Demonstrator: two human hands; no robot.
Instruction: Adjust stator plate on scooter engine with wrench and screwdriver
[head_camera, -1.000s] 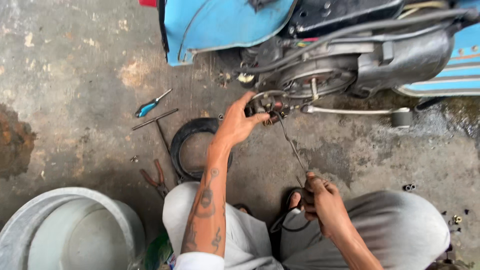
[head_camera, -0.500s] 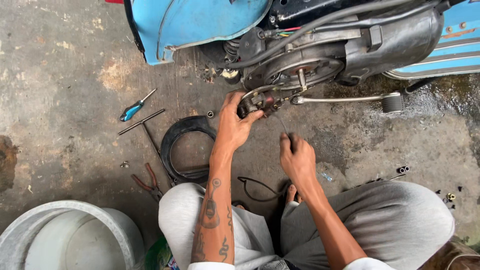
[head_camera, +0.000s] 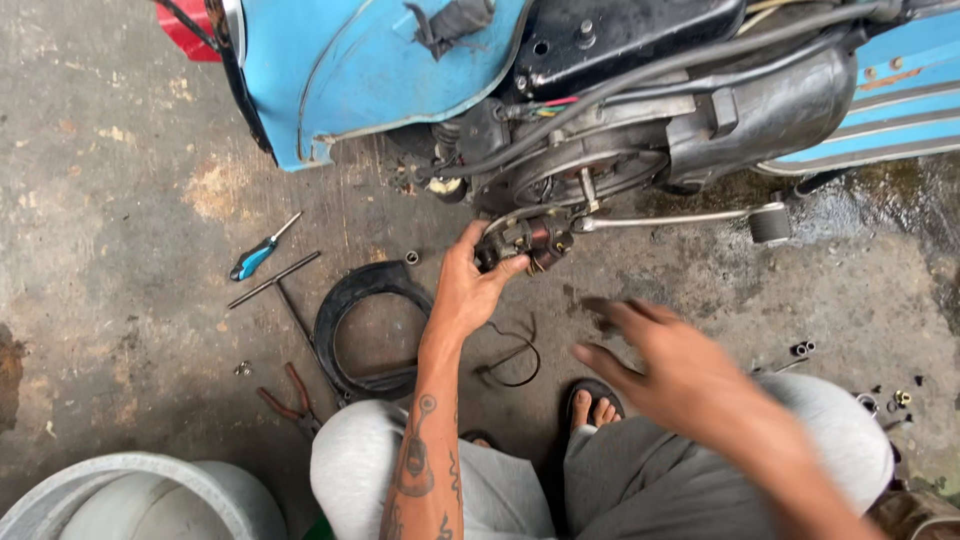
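Note:
I squat in front of a blue scooter (head_camera: 380, 70) with its engine (head_camera: 620, 140) exposed. My left hand (head_camera: 472, 285) grips a small round part with copper windings (head_camera: 525, 240) just under the engine housing. My right hand (head_camera: 665, 365) hovers blurred above my right knee, fingers spread, holding nothing. A thin dark wire loop (head_camera: 510, 360) lies on the floor between my hands. A chrome kick lever (head_camera: 680, 217) sticks out to the right of the held part.
On the concrete floor to the left lie a blue-handled screwdriver (head_camera: 258, 255), a T-handle wrench (head_camera: 280, 290), red-handled pliers (head_camera: 290, 400) and a black ring-shaped cover (head_camera: 350, 320). A white basin (head_camera: 130, 500) stands at the bottom left. Small nuts (head_camera: 890, 400) lie at the right.
My right hand has let go of the wire, which now lies on the floor, and has lifted off to the right. My left hand stays on the wound part.

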